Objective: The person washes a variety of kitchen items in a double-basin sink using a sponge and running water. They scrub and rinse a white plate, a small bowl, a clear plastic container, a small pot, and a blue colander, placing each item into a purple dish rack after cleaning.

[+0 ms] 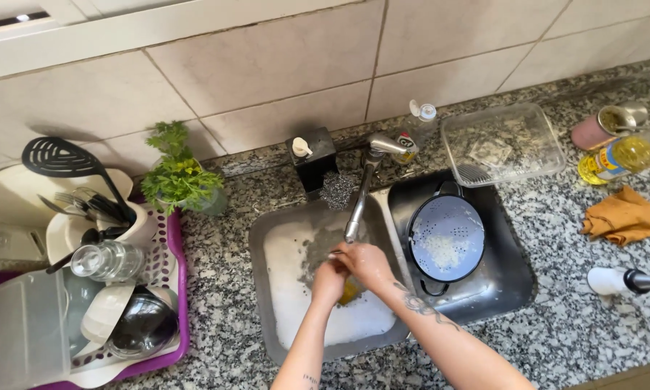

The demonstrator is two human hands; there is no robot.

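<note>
Both my hands are over a metal baking tray [281,238] full of white soapy foam that lies in the left part of the sink. My left hand [329,280] is closed around a yellow sponge [349,291], of which only a corner shows. My right hand [367,263] is curled right against the left one, under the spout of the metal tap [359,195]; what it grips is hidden. Whether water runs from the tap is not clear.
A light blue colander [446,237] with white bits sits in the sink [509,271] to the right. A clear glass dish [502,144], oil bottle [617,159], orange cloth [623,215] and white bottle [617,280] lie on the granite counter. At left stands a purple dish rack [174,289] with crockery, by a potted herb [177,177].
</note>
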